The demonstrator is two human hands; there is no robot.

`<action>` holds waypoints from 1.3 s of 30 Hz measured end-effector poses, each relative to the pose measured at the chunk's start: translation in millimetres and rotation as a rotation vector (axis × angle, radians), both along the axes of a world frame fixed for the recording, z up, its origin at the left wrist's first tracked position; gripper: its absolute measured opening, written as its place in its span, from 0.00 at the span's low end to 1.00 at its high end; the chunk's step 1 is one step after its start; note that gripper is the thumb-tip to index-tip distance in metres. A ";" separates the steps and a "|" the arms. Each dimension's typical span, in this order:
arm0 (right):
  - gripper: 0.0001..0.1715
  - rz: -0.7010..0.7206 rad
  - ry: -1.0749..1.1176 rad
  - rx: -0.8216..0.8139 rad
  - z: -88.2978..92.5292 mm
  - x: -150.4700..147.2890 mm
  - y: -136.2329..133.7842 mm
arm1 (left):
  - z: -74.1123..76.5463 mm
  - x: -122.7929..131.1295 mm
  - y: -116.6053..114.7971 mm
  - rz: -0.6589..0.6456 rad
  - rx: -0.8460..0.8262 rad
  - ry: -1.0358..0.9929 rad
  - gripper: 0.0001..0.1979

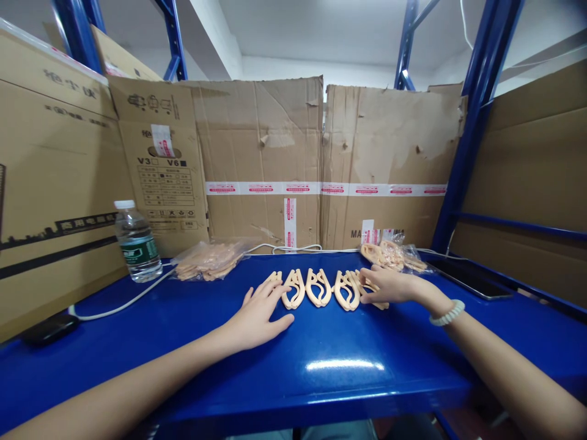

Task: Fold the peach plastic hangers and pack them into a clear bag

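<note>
Several beige folded plastic hangers (318,288) lie in a row on the blue table (330,360). My left hand (261,315) rests at the row's left end, fingers stretched and spread, thumb pointing right. Its fingers partly cover the leftmost folded hanger (274,277), and their tips come near the neighbouring hanger (294,289). At the right end, my right hand (389,286) has its thumb and fingers around the rightmost folded hanger (378,297), which is partly hidden beneath it. Beside that hand lies another hanger (347,291). A pale coiled band (447,313) circles my right wrist.
Clear bags of beige hangers lie at the back left (208,260) and back right (389,253). A water bottle (137,244), a white cable (123,304) and a black device (49,329) are on the left. A dark phone-like slab (472,279) lies right. Cardboard (261,153) walls the back.
</note>
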State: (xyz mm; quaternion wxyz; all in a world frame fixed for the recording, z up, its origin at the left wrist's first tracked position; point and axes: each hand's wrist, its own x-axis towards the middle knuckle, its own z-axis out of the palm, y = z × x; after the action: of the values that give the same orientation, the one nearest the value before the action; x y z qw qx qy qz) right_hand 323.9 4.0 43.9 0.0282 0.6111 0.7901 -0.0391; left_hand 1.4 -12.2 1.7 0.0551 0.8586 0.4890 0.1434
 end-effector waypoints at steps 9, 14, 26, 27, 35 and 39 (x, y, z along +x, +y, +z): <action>0.47 0.086 0.065 0.061 -8.1 -30.8 -24.1 | 3.9 5.2 -16.5 -0.003 -0.108 0.086 0.33; 0.53 0.137 0.035 -0.090 -9.3 -47.3 -38.2 | 5.0 7.1 -20.2 -0.004 -0.124 0.122 0.34; 0.49 0.203 0.055 -0.062 -17.7 -56.0 -35.6 | 3.1 2.0 -10.7 -0.029 -0.119 0.145 0.36; 0.49 0.197 0.057 -0.060 -18.5 -56.3 -34.0 | 2.4 1.7 -8.0 -0.033 -0.113 0.144 0.36; 0.51 0.143 0.071 -0.068 -29.7 -59.5 8.1 | 4.9 2.9 31.8 -0.033 -0.129 0.149 0.39; 0.49 0.093 0.094 -0.105 -30.8 -64.0 45.4 | 10.1 7.3 67.5 0.012 -0.140 0.143 0.39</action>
State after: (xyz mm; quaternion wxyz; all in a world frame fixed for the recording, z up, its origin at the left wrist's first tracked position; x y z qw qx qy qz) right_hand 259.9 49.4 13.1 0.0250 0.5691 0.8148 -0.1079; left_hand 8.7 55.3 11.8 0.0789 0.8578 0.5056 0.0476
